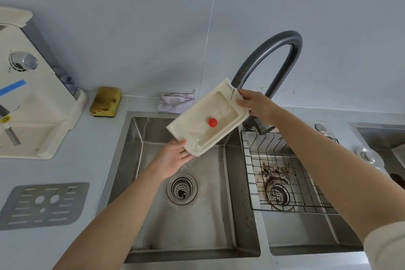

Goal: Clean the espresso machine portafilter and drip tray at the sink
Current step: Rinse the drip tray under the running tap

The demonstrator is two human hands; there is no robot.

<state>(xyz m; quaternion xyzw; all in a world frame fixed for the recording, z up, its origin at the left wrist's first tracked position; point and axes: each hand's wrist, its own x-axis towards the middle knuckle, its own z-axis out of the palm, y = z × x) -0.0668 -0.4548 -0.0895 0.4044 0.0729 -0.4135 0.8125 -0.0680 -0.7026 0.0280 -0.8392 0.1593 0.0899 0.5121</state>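
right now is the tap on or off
On, at a trickle: a thin stream falls from the faucet onto the drip tray held over the left basin.

No text could be read; marks by the knob [23, 61] and a yellow sticker [5, 119] on the machine [43, 105] at left were blurred.

yellow sponge [105, 101] on ctr [72, 169] | cloth [175, 102] nr it | wire rack [285, 173] to R
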